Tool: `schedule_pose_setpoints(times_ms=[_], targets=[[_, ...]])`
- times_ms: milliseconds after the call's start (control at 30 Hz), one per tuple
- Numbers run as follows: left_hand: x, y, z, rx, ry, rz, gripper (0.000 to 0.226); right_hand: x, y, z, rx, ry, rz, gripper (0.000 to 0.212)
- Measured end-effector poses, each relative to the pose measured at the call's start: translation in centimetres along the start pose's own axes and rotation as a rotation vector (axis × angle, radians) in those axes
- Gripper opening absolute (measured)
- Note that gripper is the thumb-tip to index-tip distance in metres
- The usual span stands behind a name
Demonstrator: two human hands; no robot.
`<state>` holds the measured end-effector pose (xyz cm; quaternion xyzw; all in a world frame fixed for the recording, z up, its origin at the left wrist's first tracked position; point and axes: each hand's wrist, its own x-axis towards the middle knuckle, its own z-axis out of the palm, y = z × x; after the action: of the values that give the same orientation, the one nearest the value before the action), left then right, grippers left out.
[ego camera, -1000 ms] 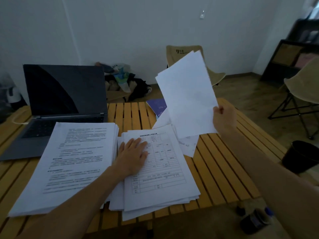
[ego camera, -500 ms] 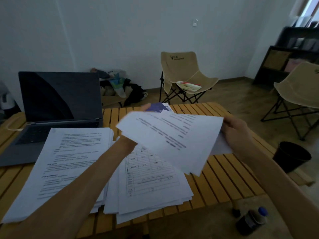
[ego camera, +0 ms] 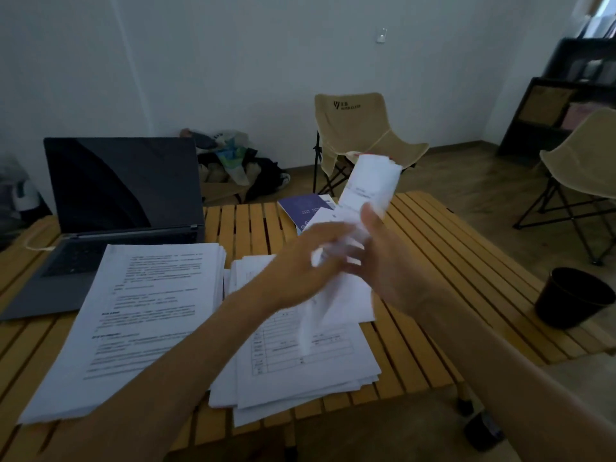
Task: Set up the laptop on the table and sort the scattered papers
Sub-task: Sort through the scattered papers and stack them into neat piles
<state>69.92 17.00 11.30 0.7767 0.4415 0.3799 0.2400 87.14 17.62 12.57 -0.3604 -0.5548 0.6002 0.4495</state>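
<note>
An open laptop [ego camera: 110, 208] with a dark screen stands at the back left of the wooden slat table [ego camera: 433, 295]. In front of it lies a stack of text pages [ego camera: 140, 315]. Right of that lies a stack of form sheets [ego camera: 300, 371]. Above the form stack my left hand [ego camera: 310, 261] and my right hand [ego camera: 390, 261] together squeeze a white sheet [ego camera: 370, 185], which is bent and crumpled between them. Its upper end sticks up past my fingers. The hands are blurred.
A purple booklet [ego camera: 305, 206] lies at the table's far edge with loose sheets beside it. A black bin [ego camera: 570, 296] stands on the floor right of the table. Two beige folding chairs [ego camera: 360, 135] [ego camera: 580, 161] stand behind and to the right. Bags sit by the wall.
The sheet was held up in my right hand alone, then taken flat in both hands. Now both hands have come together and the sheet is crumpled between them.
</note>
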Motion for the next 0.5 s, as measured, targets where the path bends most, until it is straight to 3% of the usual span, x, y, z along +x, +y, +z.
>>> schedule_pose_setpoints(times_ms=[67,133,200,233,300,367,433,500], targets=[[-0.6,0.6,0.5,0.041,-0.191,0.056,0.037,0.2,-0.4,0.1,0.071,0.023,-0.072,0.051],[-0.6,0.3,0.0,-0.005,-0.033,0.054,0.032,0.5,0.2,-1.1,0.027,0.176,-0.161,0.035],[-0.3,-0.9,-0.9,-0.083,0.257,-0.052,0.019,0.6,1.1,-3.1,0.122,0.082,-0.123,0.037],[-0.1,-1.3,-1.6,-0.183,0.322,-0.141,0.017,0.4,1.2,-3.9,0.177,-0.006,-0.058,0.039],[-0.2,-2.4,-2.6,-0.469,0.196,-0.325,0.032,0.2,1.3,-5.2,0.213,-0.068,0.063,0.042],[-0.9,-2.6,-2.5,-0.645,0.043,-0.417,0.030,0.2,2.0,-6.2,0.157,-0.028,0.123,0.040],[-1.1,-3.1,-2.0,-0.625,0.122,-0.459,0.024,0.2,2.7,-7.0,0.101,0.009,0.145,0.038],[-0.7,-4.1,-1.8,-0.436,0.285,-0.442,0.013,0.3,3.2,-7.3,0.007,0.057,0.135,0.034]])
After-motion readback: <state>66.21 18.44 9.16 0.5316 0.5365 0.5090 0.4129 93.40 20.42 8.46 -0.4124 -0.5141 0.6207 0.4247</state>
